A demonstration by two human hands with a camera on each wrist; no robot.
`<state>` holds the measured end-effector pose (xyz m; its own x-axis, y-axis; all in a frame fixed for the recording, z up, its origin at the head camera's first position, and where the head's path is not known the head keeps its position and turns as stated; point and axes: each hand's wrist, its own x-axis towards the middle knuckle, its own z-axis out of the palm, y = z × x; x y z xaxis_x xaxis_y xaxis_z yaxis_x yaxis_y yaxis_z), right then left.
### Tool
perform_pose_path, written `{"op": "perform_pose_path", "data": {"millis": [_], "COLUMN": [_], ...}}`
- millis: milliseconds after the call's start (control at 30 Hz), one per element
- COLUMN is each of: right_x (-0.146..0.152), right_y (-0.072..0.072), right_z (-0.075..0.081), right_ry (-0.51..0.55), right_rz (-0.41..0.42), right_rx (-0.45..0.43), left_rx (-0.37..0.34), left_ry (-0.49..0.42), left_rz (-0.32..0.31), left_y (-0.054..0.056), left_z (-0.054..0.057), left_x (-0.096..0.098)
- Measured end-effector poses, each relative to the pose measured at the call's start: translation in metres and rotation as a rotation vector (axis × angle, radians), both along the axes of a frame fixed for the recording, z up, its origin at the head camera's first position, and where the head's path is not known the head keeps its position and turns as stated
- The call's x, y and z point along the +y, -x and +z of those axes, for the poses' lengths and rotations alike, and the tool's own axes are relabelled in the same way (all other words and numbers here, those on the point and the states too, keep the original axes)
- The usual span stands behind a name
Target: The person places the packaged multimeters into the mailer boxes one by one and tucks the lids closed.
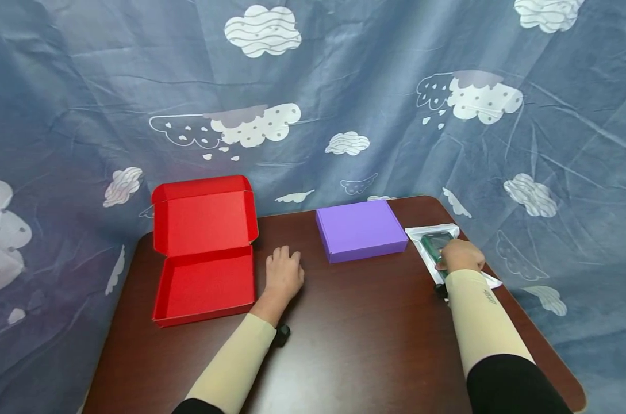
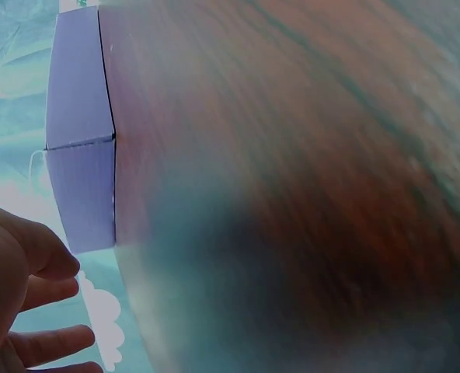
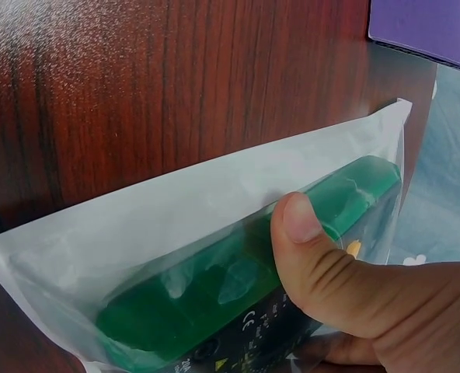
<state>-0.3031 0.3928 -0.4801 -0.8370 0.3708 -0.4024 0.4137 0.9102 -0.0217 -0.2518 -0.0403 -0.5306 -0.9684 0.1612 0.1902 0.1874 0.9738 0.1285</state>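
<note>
At the table's right edge my right hand (image 1: 463,256) grips a white plastic bag (image 1: 413,233) with a clear front. Inside the bag is a green-and-black multimeter (image 3: 175,303) with small printed markings on its face. In the right wrist view the thumb (image 3: 300,221) presses along its green side through the plastic; the other fingers are mostly hidden below. My left hand (image 1: 284,273) holds nothing and lies low over the table, just right of an open red box (image 1: 209,282). Its fingers (image 2: 55,346) are loosely extended in the left wrist view.
The red box's lid (image 1: 206,224) stands raised toward the curtain. A closed purple box (image 1: 361,230) sits at the back of the brown table (image 1: 354,333), between the two hands. A blue cloud-print curtain (image 1: 313,86) hangs right behind the table.
</note>
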Motion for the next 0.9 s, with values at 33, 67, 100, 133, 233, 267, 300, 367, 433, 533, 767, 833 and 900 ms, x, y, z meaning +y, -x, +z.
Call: {"op": "perform_pose_path", "data": {"millis": [33, 67, 100, 133, 233, 267, 300, 367, 433, 533, 767, 833, 900], "right_x": [0.0, 0.001, 0.001, 0.001, 0.002, 0.002, 0.002, 0.002, 0.002, 0.003, 0.002, 0.001, 0.0], "right_y": [0.0, 0.0, 0.0, 0.0, 0.001, 0.001, 0.001, 0.001, 0.002, 0.003, 0.005, 0.004, 0.004], "right_z": [0.001, 0.001, 0.001, 0.001, 0.002, 0.002, 0.002, 0.002, 0.001, 0.001, 0.001, 0.002, 0.002], "right_ry": [0.0, -0.003, -0.005, -0.008, -0.01, -0.008, -0.005, 0.001, 0.005, 0.0, 0.006, 0.01, 0.012], "right_rz": [-0.002, -0.003, -0.006, -0.005, -0.011, -0.015, -0.02, -0.03, -0.034, -0.029, -0.073, -0.083, -0.078], "right_rx": [-0.001, -0.006, -0.009, -0.014, -0.025, -0.029, -0.032, -0.033, -0.033, -0.025, -0.021, -0.02, -0.019], "left_rx": [-0.005, -0.009, -0.014, -0.013, -0.001, 0.005, 0.009, 0.014, 0.012, 0.013, 0.05, 0.075, 0.086], "left_ry": [0.002, 0.003, 0.006, 0.009, 0.012, 0.011, 0.011, 0.008, 0.008, 0.003, -0.037, -0.046, -0.046], "left_rz": [0.004, 0.008, 0.013, 0.018, 0.03, 0.033, 0.036, 0.041, 0.052, 0.073, 0.105, 0.11, 0.116], "left_y": [0.0, -0.001, -0.001, -0.001, -0.002, -0.002, -0.002, -0.002, -0.003, -0.003, -0.005, -0.007, -0.008], "left_z": [0.001, 0.001, 0.002, 0.002, 0.004, 0.004, 0.005, 0.005, 0.005, 0.003, 0.0, 0.001, 0.002], "left_x": [-0.001, -0.002, -0.003, -0.004, -0.007, -0.008, -0.01, -0.012, -0.014, -0.017, -0.025, -0.027, -0.029]}}
